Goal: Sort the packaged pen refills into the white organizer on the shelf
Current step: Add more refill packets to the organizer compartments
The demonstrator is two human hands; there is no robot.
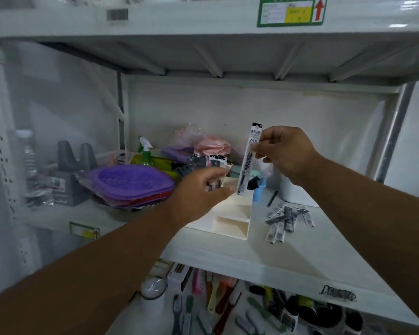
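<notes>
My right hand [284,154] pinches a long packaged pen refill [248,160] near its top and holds it upright above the white organizer [237,227] on the shelf. My left hand [198,192] hovers over the organizer's left side, fingers loosely curled, thumb tip close to the packet's lower end; whether it touches is unclear. Several refill packets [209,163] stand in the organizer's rear section, partly hidden by my left hand. A loose pile of refill packets [286,220] lies on the shelf to the organizer's right.
A stack of purple and red baskets [131,184] sits to the left, with a green spray bottle [146,152] and pink bags [203,141] behind. A white container [292,189] stands behind my right wrist. The shelf below holds combs and brushes [218,296].
</notes>
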